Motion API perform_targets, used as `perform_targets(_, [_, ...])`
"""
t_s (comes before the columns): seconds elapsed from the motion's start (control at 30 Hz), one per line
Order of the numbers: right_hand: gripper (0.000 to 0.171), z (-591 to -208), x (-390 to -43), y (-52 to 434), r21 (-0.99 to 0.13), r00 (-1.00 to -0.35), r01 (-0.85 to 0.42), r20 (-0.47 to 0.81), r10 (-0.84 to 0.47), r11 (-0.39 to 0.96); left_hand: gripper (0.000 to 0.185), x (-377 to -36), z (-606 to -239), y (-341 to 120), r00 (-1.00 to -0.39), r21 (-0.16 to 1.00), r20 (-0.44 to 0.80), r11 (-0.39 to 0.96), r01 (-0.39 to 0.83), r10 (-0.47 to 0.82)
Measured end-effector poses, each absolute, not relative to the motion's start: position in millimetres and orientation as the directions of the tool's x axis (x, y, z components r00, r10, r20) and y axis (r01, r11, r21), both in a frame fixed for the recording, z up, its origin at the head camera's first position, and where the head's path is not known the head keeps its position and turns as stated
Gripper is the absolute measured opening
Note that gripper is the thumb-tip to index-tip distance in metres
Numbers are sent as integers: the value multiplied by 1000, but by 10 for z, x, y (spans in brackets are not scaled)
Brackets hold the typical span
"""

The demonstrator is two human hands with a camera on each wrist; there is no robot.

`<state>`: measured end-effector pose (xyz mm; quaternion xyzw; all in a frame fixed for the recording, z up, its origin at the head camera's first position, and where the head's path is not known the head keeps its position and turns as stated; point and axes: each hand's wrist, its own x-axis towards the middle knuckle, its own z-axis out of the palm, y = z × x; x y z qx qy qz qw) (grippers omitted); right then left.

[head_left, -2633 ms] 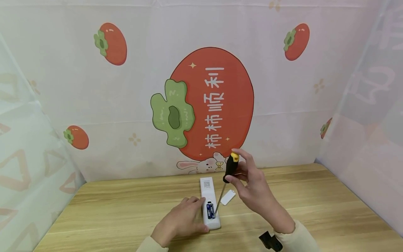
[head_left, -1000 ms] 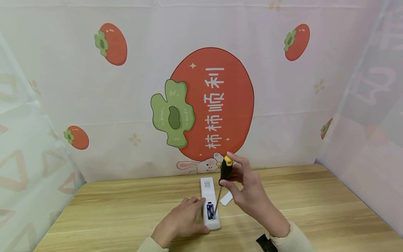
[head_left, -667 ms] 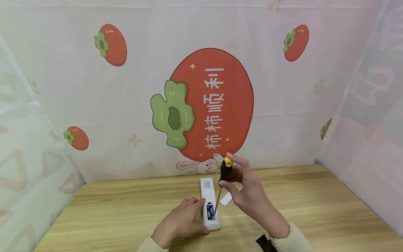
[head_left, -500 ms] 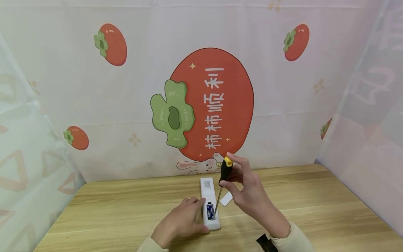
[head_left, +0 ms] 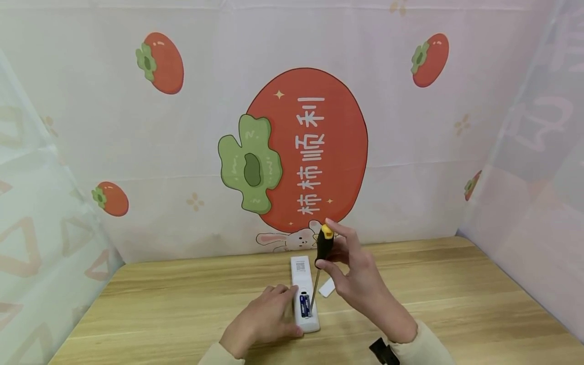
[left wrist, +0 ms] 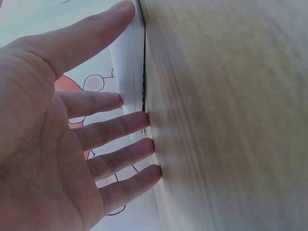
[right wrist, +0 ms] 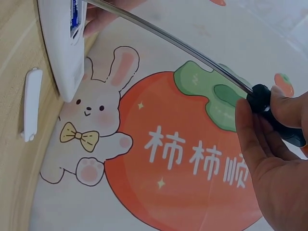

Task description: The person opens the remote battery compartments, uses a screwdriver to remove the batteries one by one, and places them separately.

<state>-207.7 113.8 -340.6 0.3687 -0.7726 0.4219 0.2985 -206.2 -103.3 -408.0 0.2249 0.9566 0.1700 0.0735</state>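
A wooden table (head_left: pixel 456 304) stands before a persimmon-print backdrop (head_left: pixel 305 152). On it lies a white remote control (head_left: pixel 303 284), its battery bay open with 2 blue batteries (head_left: pixel 304 306) showing. The left hand (head_left: pixel 262 319) presses the remote's left side, fingers straight. The right hand (head_left: pixel 356 276) grips a black-and-yellow screwdriver (head_left: pixel 321 253), tip in the bay. The white battery cover (head_left: pixel 326 289) lies just right.

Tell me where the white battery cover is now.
In the head view, the battery cover lies on the table, right of the remote, behind the right hand.
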Motion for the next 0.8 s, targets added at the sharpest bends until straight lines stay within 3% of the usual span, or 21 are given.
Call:
perform_targets(0.63, [81,-3301,-2400,986,-577,-698,-715,608,-377,394,87,-2088,-4106,-1056,-888,330,-61,849,412,455])
perform_targets(0.8, [81,-3311,-2426,981,-584,-703,-711,597,-387,391,87,-2079,-4098,-1054,-881,323,-38,840,436,472])
